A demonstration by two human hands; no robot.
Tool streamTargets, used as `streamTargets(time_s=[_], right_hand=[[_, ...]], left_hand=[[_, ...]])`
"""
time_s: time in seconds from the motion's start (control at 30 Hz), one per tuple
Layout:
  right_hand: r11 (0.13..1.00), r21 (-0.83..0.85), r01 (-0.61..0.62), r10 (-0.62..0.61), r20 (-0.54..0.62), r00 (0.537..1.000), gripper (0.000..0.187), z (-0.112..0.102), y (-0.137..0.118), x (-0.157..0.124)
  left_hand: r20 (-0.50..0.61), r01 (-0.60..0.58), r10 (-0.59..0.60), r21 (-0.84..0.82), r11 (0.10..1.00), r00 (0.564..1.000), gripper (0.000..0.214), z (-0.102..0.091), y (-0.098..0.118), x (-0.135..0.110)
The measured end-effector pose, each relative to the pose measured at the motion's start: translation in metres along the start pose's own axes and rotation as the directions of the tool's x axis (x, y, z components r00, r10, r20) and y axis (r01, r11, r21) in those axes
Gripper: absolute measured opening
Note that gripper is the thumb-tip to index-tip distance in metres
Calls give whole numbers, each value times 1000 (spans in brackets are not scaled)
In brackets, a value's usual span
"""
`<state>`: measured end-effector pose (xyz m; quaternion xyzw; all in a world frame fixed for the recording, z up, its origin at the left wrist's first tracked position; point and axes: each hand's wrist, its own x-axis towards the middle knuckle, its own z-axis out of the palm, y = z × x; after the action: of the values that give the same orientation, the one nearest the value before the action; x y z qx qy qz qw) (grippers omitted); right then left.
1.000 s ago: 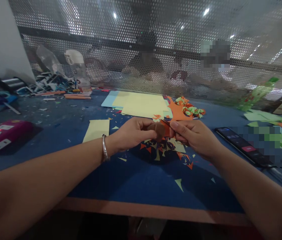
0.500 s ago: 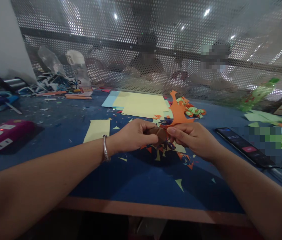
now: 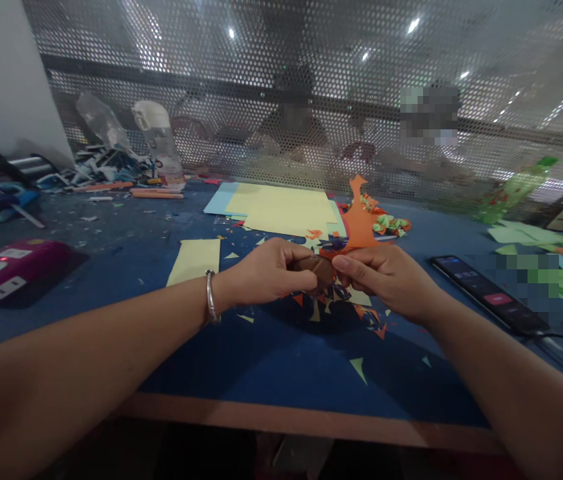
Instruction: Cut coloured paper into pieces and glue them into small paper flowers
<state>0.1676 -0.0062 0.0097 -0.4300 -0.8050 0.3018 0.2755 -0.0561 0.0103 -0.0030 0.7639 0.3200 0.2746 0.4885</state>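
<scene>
My left hand, with a silver bangle at the wrist, is closed with thumb and fingers pinching a small brown piece that looks like folded paper. Close beside it, my right hand is closed on the lower edge of an orange paper scrap with a ragged, cut-out outline. The scrap stands up above the right fingers. The fingertips of both hands nearly meet at the brown piece, and they hide part of it. Dark scissor-like handles show partly below and behind the hands, too covered to make out.
Paper snippets litter the blue table. Yellow sheets lie behind the hands, and a yellow strip lies left. A phone with a cable is at right, a magenta device at left. A bottle stands by a perforated screen.
The orange paper scrap has tilted a little to the right in my right hand, its tip shifting right. Slightly more of the brown piece shows. My left hand stays almost where it was.
</scene>
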Motion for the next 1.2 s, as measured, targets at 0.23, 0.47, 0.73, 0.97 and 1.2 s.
streamTargets(time_s=[0.23,0.47,0.73,0.97,1.2], right_hand=[[999,53,-13,18,-99,995,56,0,2,-1],[995,91,-45,58,-150,987,56,0,4,-1],[1000,5,-14,14,-137,991,56,1,3,-1],[998,-64,12,-20,-118,993,55,3,1,-2],[996,-79,38,-47,-118,992,54,4,-3,-2]], left_hand=[[-37,1,-3,-72,997,999,9,1,-1,3],[-113,-7,-33,-336,942,993,15,2,-3,5],[-168,-49,-18,-383,922,986,14,5,-6,6],[-171,-73,-5,-443,893,985,16,6,-7,5],[-167,-90,10,-477,874,986,21,8,-6,4]])
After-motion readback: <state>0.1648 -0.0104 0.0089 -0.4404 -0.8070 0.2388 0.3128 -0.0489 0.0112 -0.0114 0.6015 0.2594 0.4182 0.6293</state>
